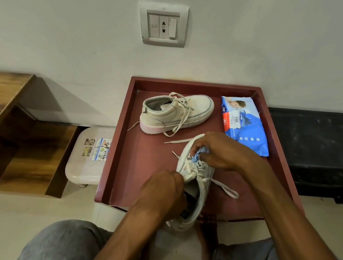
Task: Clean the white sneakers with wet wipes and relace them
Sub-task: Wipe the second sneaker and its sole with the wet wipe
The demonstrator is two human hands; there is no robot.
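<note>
Left hand (164, 191): fingers curled down into the mouth of the near sneaker (201, 196), gripping it at the collar and tongue to steady it
Right hand (219, 153): fingertips pinched tight on a bunched blue wipe (198, 155), pressing it to the upper just ahead of the laces
Near sneaker: lies lengthwise away from me, toe towards the wall and under my right hand, heel towards my knees and hanging past the near edge of the maroon tray (193, 81)
Key relation: the wipe sits at the toe end of that long axis and my bracing hand at the heel end, so I judge the next stroke runs along the shoe, with the right hand the nearer one to the toe cap and sidewall
Laces: not yet out of this shoe; one loose end (229, 192) trails to the right, across the tray floor
Second sneaker (175, 113): on its sole at the back of the tray, well apart from both hands, toe pointing right, laces slack
Pack of wet wipes (244, 124): flat on the tray's right side, just beside my right hand
Risk, as I judge it: the overhanging heel could tip if my left hand slackens
</note>
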